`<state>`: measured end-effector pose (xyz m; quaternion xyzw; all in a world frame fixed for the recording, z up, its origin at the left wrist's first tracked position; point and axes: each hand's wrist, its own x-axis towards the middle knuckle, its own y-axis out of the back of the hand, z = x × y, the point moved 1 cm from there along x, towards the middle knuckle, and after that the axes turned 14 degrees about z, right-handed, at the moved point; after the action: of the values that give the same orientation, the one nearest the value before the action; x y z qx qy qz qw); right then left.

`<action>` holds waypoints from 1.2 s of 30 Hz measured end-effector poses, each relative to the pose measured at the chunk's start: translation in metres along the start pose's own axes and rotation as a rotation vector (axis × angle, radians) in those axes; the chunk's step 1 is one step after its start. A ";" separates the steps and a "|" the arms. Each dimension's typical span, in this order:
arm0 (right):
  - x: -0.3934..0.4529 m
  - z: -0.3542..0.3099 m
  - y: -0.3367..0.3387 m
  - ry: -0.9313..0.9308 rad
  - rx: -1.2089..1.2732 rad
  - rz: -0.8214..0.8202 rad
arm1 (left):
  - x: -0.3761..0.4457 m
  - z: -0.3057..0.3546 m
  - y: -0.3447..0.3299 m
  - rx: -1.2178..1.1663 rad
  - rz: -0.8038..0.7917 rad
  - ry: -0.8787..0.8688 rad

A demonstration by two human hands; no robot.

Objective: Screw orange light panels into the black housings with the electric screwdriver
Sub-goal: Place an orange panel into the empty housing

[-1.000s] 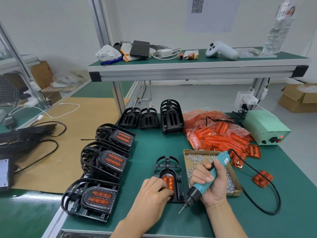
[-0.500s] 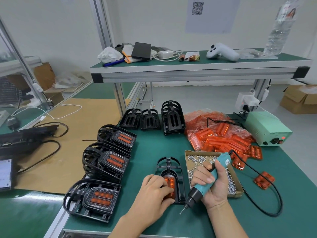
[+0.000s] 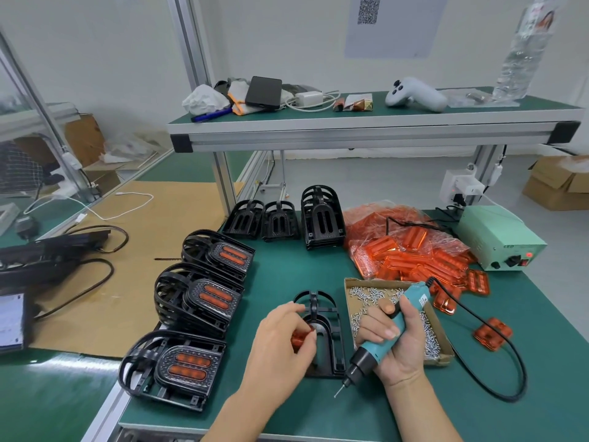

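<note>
Left hand (image 3: 280, 342): fingers curled round one orange panel (image 3: 301, 338), pinching it at the left edge of the housing
Right hand (image 3: 396, 339): clenched round the screwdriver (image 3: 387, 333), thumb on its upper body, bit pointing down and left, tip just clear of the mat (image 3: 287, 275)
Housing (image 3: 323, 339): one, black, lying flat between the two hands, arch end pointing away from the person; slots look unfilled, partly hidden by the left hand
Screw box (image 3: 353, 282): one shallow cardboard tray under and behind the right hand, many small silver screws loose inside, too many to count
Done stacks: three, left of the left hand, in a row going away from the person; near stack (image 3: 173, 366), middle stack (image 3: 197, 298), far stack (image 3: 220, 253); each top unit shows two orange bars
Empty housings (image 3: 322, 218): three groups beyond the hands, two low and one taller stack; number per stack cannot be told
Panel bag (image 3: 401, 244): one clear bag of orange panels beyond the right hand, more spilled at its near edge
Loose panel (image 3: 492, 334): one, right of the right hand, inside the loop of the black cord (image 3: 497, 336)
Power box (image 3: 500, 244): one, pale green, far right of the right hand, red lamp lit
</note>
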<state>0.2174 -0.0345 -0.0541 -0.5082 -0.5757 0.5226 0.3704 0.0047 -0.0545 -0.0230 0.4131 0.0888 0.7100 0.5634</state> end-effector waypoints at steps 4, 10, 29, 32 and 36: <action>0.000 0.000 -0.002 -0.006 -0.006 -0.010 | 0.017 0.004 -0.012 0.154 -0.060 0.117; -0.001 0.000 -0.002 -0.028 0.002 -0.042 | 0.024 0.016 -0.031 0.435 -0.136 -0.089; 0.001 -0.001 -0.001 -0.026 -0.003 -0.020 | 0.027 0.011 -0.017 0.330 -0.182 0.085; 0.000 -0.001 0.000 -0.016 -0.014 -0.007 | 0.022 0.012 -0.023 0.343 -0.195 0.077; 0.001 0.000 0.000 -0.014 -0.010 0.000 | 0.017 0.011 -0.028 0.389 -0.233 0.072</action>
<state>0.2177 -0.0337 -0.0543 -0.5064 -0.5809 0.5234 0.3636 0.0324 -0.0333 -0.0241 0.4754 0.2913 0.6237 0.5479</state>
